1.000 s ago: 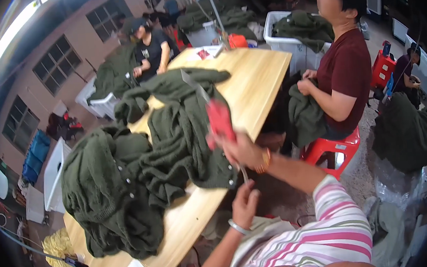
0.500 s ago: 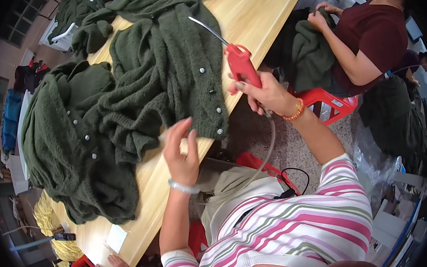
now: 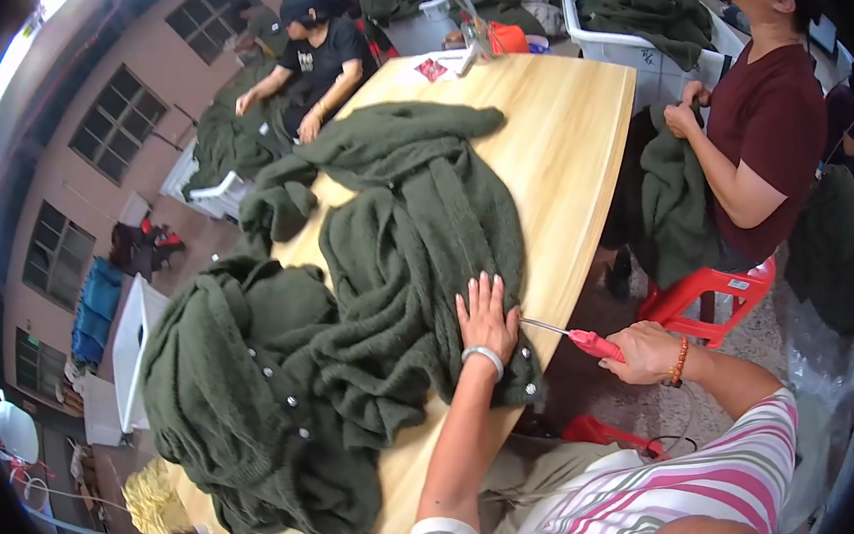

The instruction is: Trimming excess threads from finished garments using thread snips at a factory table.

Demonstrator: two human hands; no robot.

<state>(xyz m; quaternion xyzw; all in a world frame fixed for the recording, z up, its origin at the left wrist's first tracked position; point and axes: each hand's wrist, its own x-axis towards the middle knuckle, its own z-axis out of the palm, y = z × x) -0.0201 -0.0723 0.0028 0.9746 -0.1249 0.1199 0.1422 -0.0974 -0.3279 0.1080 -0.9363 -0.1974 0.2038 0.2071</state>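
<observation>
A dark green knit cardigan (image 3: 425, 237) lies spread on the table with shiny buttons along its near right edge. My left hand (image 3: 489, 324) rests flat on that edge, fingers stretched out. In my closed right hand (image 3: 646, 352) is a red air blow gun (image 3: 595, 344), its thin metal nozzle pointing left. The nozzle's tip reaches the cardigan's edge beside my left hand; whether it touches the cloth I cannot tell. A bunched green knit garment (image 3: 206, 385) with several buttons lies to the left, against the cardigan.
The wooden table (image 3: 575, 105) has its edge along my right. Beyond it a person in a maroon shirt (image 3: 772, 129) handles green knitwear near a red stool (image 3: 715, 294). Another person in black (image 3: 326, 69) works across the table. A white bin (image 3: 584, 29) holds green garments.
My left hand has come down from the air onto the cardigan's edge. The blow gun has been lowered, its nozzle brought to that edge. The view has tilted up.
</observation>
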